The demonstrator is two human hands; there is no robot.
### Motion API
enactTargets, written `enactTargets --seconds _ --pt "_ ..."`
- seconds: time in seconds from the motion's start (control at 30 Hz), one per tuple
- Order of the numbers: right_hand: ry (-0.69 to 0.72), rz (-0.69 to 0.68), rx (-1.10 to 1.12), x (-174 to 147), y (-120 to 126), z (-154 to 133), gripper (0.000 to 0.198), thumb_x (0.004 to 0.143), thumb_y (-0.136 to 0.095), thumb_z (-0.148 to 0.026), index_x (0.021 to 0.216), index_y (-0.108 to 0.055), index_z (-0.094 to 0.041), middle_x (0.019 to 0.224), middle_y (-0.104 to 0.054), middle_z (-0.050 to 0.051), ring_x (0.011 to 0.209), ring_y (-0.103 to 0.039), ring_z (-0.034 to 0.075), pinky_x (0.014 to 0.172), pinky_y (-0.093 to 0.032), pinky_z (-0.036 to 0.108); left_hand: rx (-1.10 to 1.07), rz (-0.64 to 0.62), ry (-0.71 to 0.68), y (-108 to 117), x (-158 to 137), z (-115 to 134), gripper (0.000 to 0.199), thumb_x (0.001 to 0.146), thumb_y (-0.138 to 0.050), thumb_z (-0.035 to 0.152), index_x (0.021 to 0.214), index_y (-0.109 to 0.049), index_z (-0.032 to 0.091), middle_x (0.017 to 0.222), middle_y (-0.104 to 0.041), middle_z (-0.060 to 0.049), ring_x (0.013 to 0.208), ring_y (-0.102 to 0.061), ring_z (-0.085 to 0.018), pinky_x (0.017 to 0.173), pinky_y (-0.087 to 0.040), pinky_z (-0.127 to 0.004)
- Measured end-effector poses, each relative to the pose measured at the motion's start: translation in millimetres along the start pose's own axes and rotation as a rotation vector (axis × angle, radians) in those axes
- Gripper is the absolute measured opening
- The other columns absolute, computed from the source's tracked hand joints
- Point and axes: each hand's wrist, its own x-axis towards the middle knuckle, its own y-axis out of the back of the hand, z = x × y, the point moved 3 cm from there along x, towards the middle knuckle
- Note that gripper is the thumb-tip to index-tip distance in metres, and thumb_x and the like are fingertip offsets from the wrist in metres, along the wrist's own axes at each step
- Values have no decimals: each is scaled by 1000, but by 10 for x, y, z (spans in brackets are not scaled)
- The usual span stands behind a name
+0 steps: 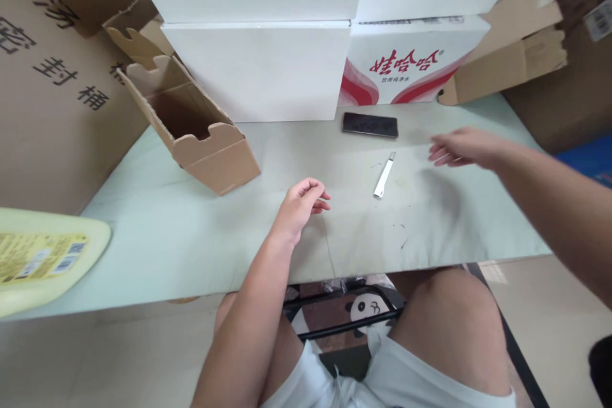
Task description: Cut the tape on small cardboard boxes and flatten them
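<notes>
My left hand [303, 201] hovers above the middle of the table, fingers loosely bent and a little apart, with nothing visible in it. To the right, my right hand [459, 145] is also above the table, slightly blurred, its fingers relaxed and holding nothing that I can see. A slim white knife [384, 176] with a short metal tip lies on the tabletop between the two hands, touched by neither. Behind the knife lies a dark phone [370, 125], screen up. Small dark scraps are scattered on the surface nearer to me.
An open brown cardboard box [217, 162] stands on the left, another piece of cardboard [511, 67] at the back right. White boxes [258, 70] are stacked along the back, one red-printed box [406, 67] among them. A yellow-green bottle [48, 261] is at the table's [157, 248] left edge.
</notes>
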Motion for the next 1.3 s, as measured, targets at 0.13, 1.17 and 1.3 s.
enactTargets --seconds 0.13,1.17,1.3 --pt "-432 -493 -281 -510 -860 -278 22 88 -68 -33 74 -73 -17 82 -79 12 62 -71 18 56 -52 30 11 20 -26 23 -43 32 16 80 -68 31 74 -60 20 77 -70 -1 62 -67 -11 64 -46 -24" --pt "818 -123 -410 -1296 -1441 -2216 15 94 -64 -23 98 -76 -32 98 -75 3 80 -69 20 68 -48 34 59 -865 -260 525 -1109 519 14 86 -68 31 97 -70 23 82 -75 -6 61 -66 -15 59 -54 -27" --pt "977 -74 -534 -1925 -958 -1947 19 88 -70 -24 96 -76 -39 85 -70 3 73 -62 22 65 -45 41 -94 -768 -398 611 -1169 623 26 86 -73 50 85 -70 25 61 -68 -3 46 -60 -15 45 -48 -28"
